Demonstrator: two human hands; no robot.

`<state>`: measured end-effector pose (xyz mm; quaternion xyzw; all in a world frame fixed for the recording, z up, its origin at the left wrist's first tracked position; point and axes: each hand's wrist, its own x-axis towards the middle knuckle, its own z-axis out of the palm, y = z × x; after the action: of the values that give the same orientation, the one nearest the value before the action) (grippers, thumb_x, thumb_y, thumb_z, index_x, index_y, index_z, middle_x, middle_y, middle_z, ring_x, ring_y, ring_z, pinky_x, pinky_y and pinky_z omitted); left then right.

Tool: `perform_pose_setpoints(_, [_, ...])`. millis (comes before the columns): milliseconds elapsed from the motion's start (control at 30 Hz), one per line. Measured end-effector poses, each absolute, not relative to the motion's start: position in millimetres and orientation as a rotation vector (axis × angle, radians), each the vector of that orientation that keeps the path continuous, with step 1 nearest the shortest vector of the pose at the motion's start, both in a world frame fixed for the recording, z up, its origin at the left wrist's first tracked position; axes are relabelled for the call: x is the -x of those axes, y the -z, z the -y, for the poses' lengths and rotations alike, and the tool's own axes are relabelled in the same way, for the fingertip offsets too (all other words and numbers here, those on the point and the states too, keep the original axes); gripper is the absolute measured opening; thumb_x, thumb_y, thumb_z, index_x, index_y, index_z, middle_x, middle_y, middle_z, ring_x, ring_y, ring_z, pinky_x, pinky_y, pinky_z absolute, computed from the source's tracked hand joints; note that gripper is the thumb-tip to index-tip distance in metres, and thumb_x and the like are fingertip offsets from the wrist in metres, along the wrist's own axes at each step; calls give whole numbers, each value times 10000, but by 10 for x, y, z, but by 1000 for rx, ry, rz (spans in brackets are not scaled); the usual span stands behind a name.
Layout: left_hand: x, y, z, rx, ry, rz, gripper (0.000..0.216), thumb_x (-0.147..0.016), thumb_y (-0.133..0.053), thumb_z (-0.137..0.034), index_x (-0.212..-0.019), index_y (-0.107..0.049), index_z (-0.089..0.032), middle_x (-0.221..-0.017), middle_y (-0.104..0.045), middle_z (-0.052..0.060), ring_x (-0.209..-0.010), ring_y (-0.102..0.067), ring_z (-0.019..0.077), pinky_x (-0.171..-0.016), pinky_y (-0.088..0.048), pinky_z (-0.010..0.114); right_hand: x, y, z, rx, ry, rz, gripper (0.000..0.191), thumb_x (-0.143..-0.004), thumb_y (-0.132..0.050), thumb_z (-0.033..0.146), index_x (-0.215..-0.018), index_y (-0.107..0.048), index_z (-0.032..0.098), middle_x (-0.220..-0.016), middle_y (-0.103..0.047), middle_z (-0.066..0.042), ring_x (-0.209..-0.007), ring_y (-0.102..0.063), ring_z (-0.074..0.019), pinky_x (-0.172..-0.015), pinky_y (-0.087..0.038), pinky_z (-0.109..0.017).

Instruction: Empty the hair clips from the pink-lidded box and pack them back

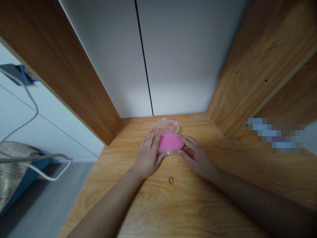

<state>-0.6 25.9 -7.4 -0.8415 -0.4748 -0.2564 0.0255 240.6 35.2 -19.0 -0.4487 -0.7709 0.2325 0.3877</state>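
A small oval case with a pink panel [170, 142] and a clear plastic rim rests on the wooden tabletop between my hands. Its clear lid [173, 125] lies open behind it, with a pink line showing through. My left hand [149, 152] grips the left end, fingers over the lid edge and thumb at the front. On the right end, my right hand [195, 153] pinches the case between fingers and thumb. In front lie thin bands: pinkish ones [175, 160], pale ones [168, 169] and dark ones [171, 180]. The inside of the case is hidden.
Wooden side panels rise left [81, 66] and right [247, 66] of the tabletop [158, 208], with a white back panel [178, 66] behind. A pale cable [34, 102] hangs at far left near patterned fabric [15, 168]. A blurred patch [274, 135] lies at right.
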Motion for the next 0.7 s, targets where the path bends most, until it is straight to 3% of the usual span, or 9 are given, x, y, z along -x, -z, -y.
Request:
perform_pose_setpoints(67, [24, 73, -274, 2564, 849, 1511, 886, -927, -607, -439, -1599, -110, -147, -1661, -160, 219, -1552, -157, 337, -1224, -263, 568, -2409, 179, -360, 1139, -591, 1949, 553, -947, -570, 279, -1490, -470, 293, -1461, -526, -89, -1313, -538, -283, -1123, -461, -525])
perform_pose_setpoints(233, [105, 45, -319, 2593, 837, 1519, 670, -950, -580, -410, -1540, -334, -209, -1564, -435, 143, -1474, -382, 288, -1221, -293, 546, -2418, 163, -361, 1116, -567, 1942, 524, -952, -549, 259, -1472, -496, 295, -1455, -539, -79, -1325, -535, -267, -1143, -441, -511])
perform_pose_setpoints(400, [125, 40, -344, 2590, 824, 1536, 621, -949, -590, -440, -1495, -418, -200, -1546, -459, 135, -1446, -433, 257, -1218, -315, 529, -2426, 172, -349, 1134, -534, 1963, 585, -922, -581, 251, -1495, -469, 272, -1484, -525, -97, -1363, -508, -286, -1171, -399, -536])
perform_pose_setpoints(700, [109, 13, -314, 2599, 812, 1497, 601, -967, -562, -400, -1499, -400, -173, -1526, -477, 168, -1403, -489, 270, -1200, -341, 552, -2414, 182, -326, 1177, -492, 2000, 712, -874, -593, 202, -1551, -375, 238, -1557, -445, -118, -1411, -461, -299, -1199, -357, -546])
